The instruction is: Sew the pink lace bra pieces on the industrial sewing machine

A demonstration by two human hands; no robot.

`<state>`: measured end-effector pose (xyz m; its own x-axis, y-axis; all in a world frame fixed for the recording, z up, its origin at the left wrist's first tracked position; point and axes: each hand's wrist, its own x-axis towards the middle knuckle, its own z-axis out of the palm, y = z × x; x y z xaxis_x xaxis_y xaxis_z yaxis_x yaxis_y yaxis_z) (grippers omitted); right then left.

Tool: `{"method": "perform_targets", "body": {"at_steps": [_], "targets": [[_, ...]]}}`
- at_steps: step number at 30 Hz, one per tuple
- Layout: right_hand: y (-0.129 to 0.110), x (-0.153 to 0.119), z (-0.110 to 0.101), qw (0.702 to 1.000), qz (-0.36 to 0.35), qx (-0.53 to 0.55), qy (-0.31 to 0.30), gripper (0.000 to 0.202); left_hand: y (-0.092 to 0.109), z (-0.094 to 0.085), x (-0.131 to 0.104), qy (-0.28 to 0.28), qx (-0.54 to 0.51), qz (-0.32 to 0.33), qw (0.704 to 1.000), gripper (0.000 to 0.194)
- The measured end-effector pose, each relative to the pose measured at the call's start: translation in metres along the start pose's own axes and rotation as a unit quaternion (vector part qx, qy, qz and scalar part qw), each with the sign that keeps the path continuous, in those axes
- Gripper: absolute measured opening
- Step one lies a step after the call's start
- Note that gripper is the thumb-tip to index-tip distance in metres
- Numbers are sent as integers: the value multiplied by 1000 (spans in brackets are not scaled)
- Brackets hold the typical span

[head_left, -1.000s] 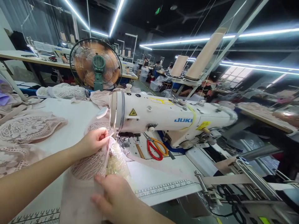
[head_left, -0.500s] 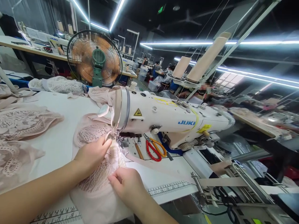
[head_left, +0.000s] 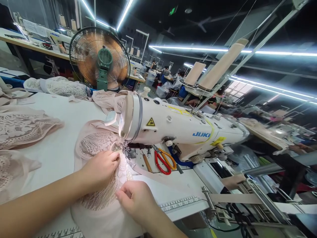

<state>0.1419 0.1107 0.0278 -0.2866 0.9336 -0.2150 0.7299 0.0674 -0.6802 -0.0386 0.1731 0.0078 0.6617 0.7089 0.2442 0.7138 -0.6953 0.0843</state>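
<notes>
Pale pink lace fabric (head_left: 96, 201) lies under the head of a white JUKI sewing machine (head_left: 158, 122), its edge near the needle area. My left hand (head_left: 101, 168) pinches the lace just left of and below the presser foot. Lower and to the right, my right hand (head_left: 135, 198) has thumb and fingers closed on the fabric's right edge. Red-handled scissors (head_left: 162, 163), an orange handle (head_left: 168, 158) and a wooden-handled tool (head_left: 147, 163) lie on the machine bed, right of the needle.
More lace pieces (head_left: 24, 127) lie at the left of the white table (head_left: 64, 112). A fan (head_left: 100, 59) stands behind. Thread cones (head_left: 223, 66) rise behind the machine. A metal tape-feeding frame (head_left: 250, 198) is at the right. Other people sit far back.
My left hand has shifted slightly down, away from the needle area, with its fingers still on the lace. My right hand is nearly where it was. The camera view has shifted slightly.
</notes>
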Motion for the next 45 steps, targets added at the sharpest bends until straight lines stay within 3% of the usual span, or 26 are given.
{"method": "perform_targets", "body": {"at_steps": [5,13,19,29,33,36,41,45], "targets": [[7,3,-4,1000,-6,24,14,28,11,-11,9,-53,-22,-55,997,26],[8,8,-11,1000,-8,21,17,26,12,-3,13,-19,9,-59,998,29],[8,9,-13,1000,-10,19,16,27,13,-9,14,-61,5,-62,996,31],[5,17,-16,1000,13,-7,-3,29,8,-7,18,-53,12,-65,996,32],[4,19,-19,999,-3,-41,4,19,2,-6,20,-49,16,-71,996,29],[5,17,-22,999,-8,-52,-7,8,-5,-1,14,-27,22,-75,997,30],[11,11,-24,996,-36,-82,-27,15,-3,0,-11,18,48,-29,998,43],[21,8,-21,989,-66,-130,-32,20,13,-15,-38,-21,46,-72,996,33]]}}
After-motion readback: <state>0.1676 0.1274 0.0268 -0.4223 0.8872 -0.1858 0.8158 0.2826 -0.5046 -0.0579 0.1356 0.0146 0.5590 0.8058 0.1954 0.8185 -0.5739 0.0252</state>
